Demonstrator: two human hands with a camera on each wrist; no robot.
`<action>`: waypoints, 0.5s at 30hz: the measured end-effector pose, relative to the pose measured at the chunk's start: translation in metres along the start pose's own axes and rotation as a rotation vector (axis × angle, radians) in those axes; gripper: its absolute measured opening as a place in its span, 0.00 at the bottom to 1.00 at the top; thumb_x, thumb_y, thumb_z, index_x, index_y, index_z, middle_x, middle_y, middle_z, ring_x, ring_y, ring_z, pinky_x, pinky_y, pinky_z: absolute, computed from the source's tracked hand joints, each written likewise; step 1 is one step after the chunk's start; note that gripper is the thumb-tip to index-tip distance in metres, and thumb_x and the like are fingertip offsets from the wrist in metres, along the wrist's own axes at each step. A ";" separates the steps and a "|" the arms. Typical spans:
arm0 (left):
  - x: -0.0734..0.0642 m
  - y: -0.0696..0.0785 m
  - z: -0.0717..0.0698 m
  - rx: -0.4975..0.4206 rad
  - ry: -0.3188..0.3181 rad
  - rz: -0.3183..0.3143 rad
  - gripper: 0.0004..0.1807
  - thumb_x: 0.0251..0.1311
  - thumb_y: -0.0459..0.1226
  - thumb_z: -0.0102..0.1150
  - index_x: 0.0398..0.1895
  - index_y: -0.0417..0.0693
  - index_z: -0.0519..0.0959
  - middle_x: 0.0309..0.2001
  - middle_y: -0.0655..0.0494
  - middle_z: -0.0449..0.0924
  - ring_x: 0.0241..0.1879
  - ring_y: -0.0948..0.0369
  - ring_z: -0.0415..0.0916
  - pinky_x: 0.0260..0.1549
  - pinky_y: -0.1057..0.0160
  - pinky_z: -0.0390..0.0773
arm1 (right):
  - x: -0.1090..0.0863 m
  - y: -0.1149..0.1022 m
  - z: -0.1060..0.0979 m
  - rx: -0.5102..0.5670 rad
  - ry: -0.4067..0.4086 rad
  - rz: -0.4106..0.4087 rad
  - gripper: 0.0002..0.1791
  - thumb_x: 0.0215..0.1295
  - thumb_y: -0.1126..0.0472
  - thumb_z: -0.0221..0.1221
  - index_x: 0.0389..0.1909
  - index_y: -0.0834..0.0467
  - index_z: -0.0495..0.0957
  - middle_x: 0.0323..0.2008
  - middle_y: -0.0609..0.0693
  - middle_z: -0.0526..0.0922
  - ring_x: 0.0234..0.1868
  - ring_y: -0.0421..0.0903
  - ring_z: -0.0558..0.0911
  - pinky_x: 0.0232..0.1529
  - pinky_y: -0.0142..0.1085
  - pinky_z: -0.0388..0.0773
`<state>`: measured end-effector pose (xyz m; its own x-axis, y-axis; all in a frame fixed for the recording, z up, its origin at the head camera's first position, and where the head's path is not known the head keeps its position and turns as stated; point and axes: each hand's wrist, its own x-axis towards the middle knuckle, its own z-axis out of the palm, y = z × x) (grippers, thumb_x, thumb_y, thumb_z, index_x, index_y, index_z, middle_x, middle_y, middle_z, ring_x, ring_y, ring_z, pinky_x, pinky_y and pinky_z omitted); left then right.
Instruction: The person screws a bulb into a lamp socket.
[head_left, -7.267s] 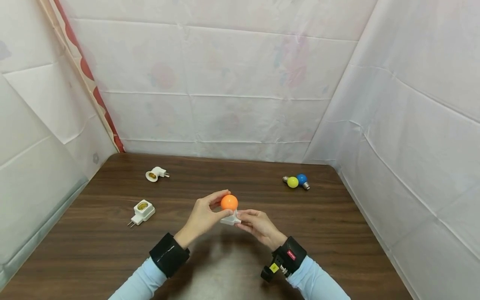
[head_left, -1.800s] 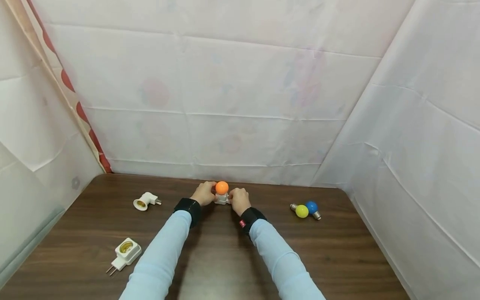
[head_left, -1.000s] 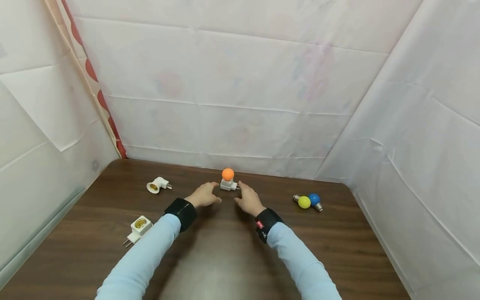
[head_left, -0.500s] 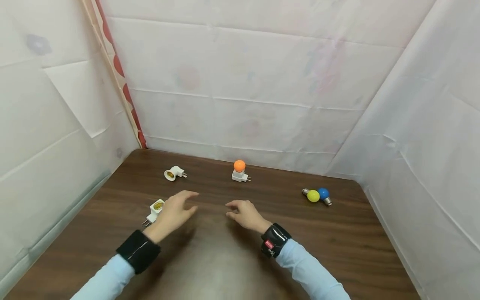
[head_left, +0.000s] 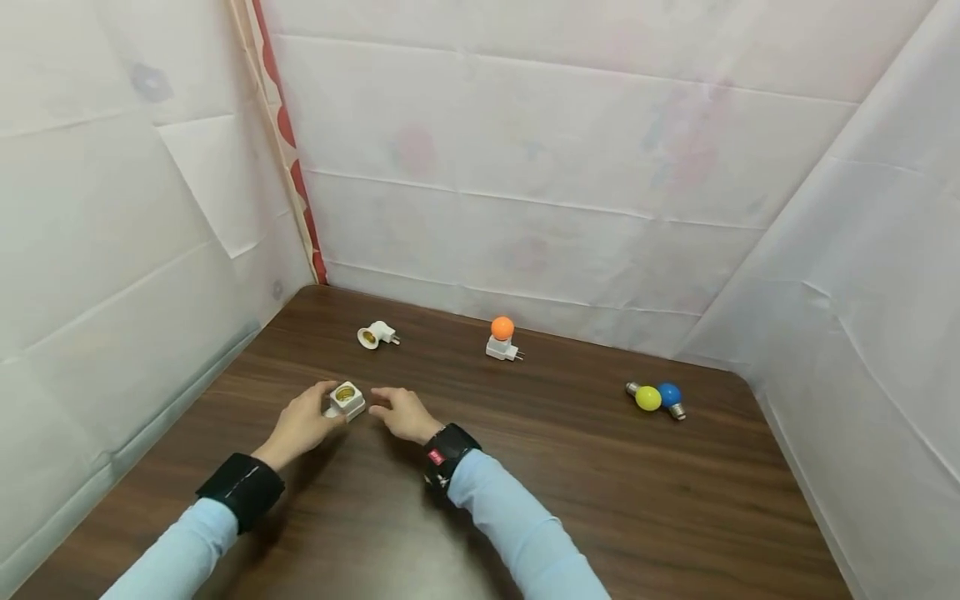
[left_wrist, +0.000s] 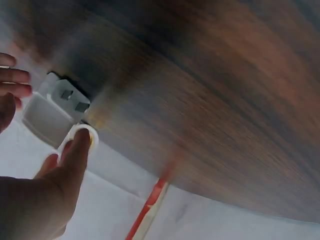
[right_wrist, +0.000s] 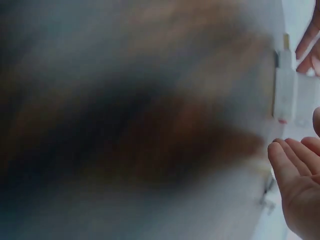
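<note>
My left hand [head_left: 300, 429] grips a white square plug-in lamp socket [head_left: 356, 407], thumb on its near side and fingers on its far side. The brass-coloured opening faces up, and the hand hides the prongs in the head view; the left wrist view shows them. Just right of this socket is my right hand [head_left: 407, 416], fingers extended and holding nothing. In the right wrist view, its straight fingers [right_wrist: 285, 167] point toward the socket [right_wrist: 285, 95]. At the table's back, an orange bulb [head_left: 502, 328] stands upright in another white lamp socket [head_left: 498, 347].
An elbow-shaped white lamp socket [head_left: 378, 334] with a plug lies at the back left. On the right, a yellow bulb [head_left: 648, 398] and a blue bulb [head_left: 668, 393] lie together. White sheeting [head_left: 480, 167] walls in the brown wooden table [head_left: 585, 492] behind and at both sides.
Both hands held the orange bulb and its lamp socket, set them upright at the back and let go. They came back and leftward, and the left hand took hold of the square lamp socket.
</note>
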<state>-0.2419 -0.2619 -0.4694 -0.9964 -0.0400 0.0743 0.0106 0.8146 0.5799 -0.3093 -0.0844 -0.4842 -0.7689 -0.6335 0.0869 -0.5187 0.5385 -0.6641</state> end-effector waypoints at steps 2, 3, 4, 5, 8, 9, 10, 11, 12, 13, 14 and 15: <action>0.005 0.002 0.005 -0.004 -0.004 0.005 0.33 0.50 0.37 0.62 0.58 0.29 0.63 0.50 0.29 0.72 0.44 0.40 0.74 0.37 0.43 0.73 | 0.003 -0.002 0.006 0.031 0.010 0.017 0.19 0.63 0.61 0.56 0.55 0.61 0.74 0.52 0.52 0.79 0.52 0.42 0.78 0.50 0.25 0.73; 0.008 0.003 0.008 0.000 -0.003 0.007 0.33 0.50 0.37 0.62 0.58 0.29 0.64 0.49 0.29 0.73 0.43 0.41 0.75 0.37 0.44 0.73 | 0.003 -0.003 0.007 0.048 0.015 0.026 0.18 0.63 0.62 0.55 0.54 0.61 0.74 0.52 0.52 0.79 0.52 0.43 0.78 0.49 0.25 0.73; 0.010 0.004 0.009 0.004 -0.002 0.008 0.32 0.50 0.37 0.63 0.57 0.30 0.65 0.48 0.30 0.74 0.42 0.41 0.75 0.36 0.44 0.73 | 0.004 -0.002 0.008 0.053 0.024 0.028 0.18 0.63 0.62 0.56 0.53 0.60 0.75 0.51 0.52 0.80 0.51 0.43 0.78 0.48 0.25 0.73; 0.012 0.005 0.011 0.005 0.000 0.008 0.31 0.50 0.37 0.63 0.56 0.30 0.66 0.46 0.31 0.75 0.41 0.42 0.76 0.36 0.44 0.73 | 0.004 -0.002 0.009 0.051 0.034 0.028 0.17 0.63 0.62 0.56 0.52 0.59 0.76 0.50 0.51 0.80 0.51 0.42 0.78 0.47 0.25 0.73; 0.016 0.008 0.013 0.010 0.010 0.011 0.29 0.50 0.37 0.63 0.54 0.32 0.69 0.43 0.35 0.78 0.38 0.46 0.77 0.34 0.47 0.73 | 0.003 0.002 0.007 0.041 0.065 0.007 0.14 0.62 0.63 0.57 0.49 0.59 0.79 0.47 0.50 0.82 0.48 0.41 0.79 0.45 0.24 0.73; 0.016 0.010 0.014 0.009 0.008 0.014 0.28 0.50 0.37 0.63 0.53 0.32 0.70 0.41 0.37 0.79 0.37 0.47 0.77 0.33 0.49 0.73 | 0.002 0.003 0.006 0.041 0.070 0.002 0.14 0.62 0.63 0.57 0.48 0.59 0.79 0.46 0.50 0.82 0.47 0.41 0.79 0.45 0.24 0.73; 0.017 0.011 0.014 0.006 0.007 0.018 0.27 0.50 0.37 0.64 0.52 0.33 0.71 0.40 0.38 0.79 0.36 0.49 0.77 0.32 0.50 0.73 | 0.000 0.004 0.005 0.032 0.079 -0.005 0.14 0.62 0.64 0.57 0.48 0.59 0.79 0.45 0.50 0.83 0.47 0.40 0.79 0.45 0.24 0.73; 0.016 0.013 0.014 0.007 0.007 0.026 0.26 0.49 0.37 0.64 0.52 0.34 0.71 0.39 0.39 0.80 0.36 0.50 0.77 0.31 0.51 0.73 | -0.002 0.005 0.003 0.033 0.084 -0.011 0.13 0.62 0.64 0.56 0.47 0.60 0.80 0.45 0.51 0.83 0.47 0.40 0.79 0.45 0.24 0.73; 0.016 0.014 0.015 0.009 0.008 0.034 0.26 0.49 0.37 0.64 0.51 0.34 0.72 0.39 0.39 0.80 0.35 0.50 0.77 0.31 0.51 0.73 | -0.005 0.005 0.002 0.031 0.088 -0.016 0.13 0.62 0.64 0.56 0.47 0.60 0.80 0.45 0.51 0.83 0.46 0.40 0.79 0.45 0.24 0.73; 0.014 0.017 0.015 0.008 0.006 0.042 0.25 0.49 0.37 0.64 0.51 0.35 0.73 0.39 0.40 0.80 0.35 0.50 0.77 0.31 0.52 0.73 | -0.009 0.006 0.000 0.029 0.089 -0.018 0.13 0.63 0.64 0.55 0.48 0.60 0.79 0.45 0.51 0.83 0.45 0.39 0.79 0.45 0.24 0.73; 0.012 0.019 0.015 0.004 0.001 0.052 0.25 0.49 0.37 0.64 0.51 0.35 0.73 0.39 0.40 0.80 0.35 0.50 0.78 0.31 0.52 0.74 | -0.013 0.006 -0.003 0.033 0.089 -0.022 0.14 0.63 0.64 0.55 0.48 0.60 0.79 0.45 0.51 0.83 0.45 0.39 0.79 0.45 0.24 0.73; 0.010 0.022 0.015 -0.001 0.000 0.065 0.25 0.49 0.37 0.65 0.50 0.35 0.73 0.39 0.40 0.81 0.36 0.50 0.78 0.30 0.53 0.74 | -0.017 0.006 -0.005 0.031 0.090 -0.025 0.14 0.63 0.64 0.54 0.49 0.60 0.79 0.46 0.51 0.82 0.45 0.38 0.79 0.44 0.24 0.73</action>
<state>-0.2533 -0.2357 -0.4680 -0.9936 0.0126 0.1118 0.0750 0.8147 0.5749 -0.3009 -0.0676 -0.4857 -0.7872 -0.5932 0.1688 -0.5271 0.5052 -0.6833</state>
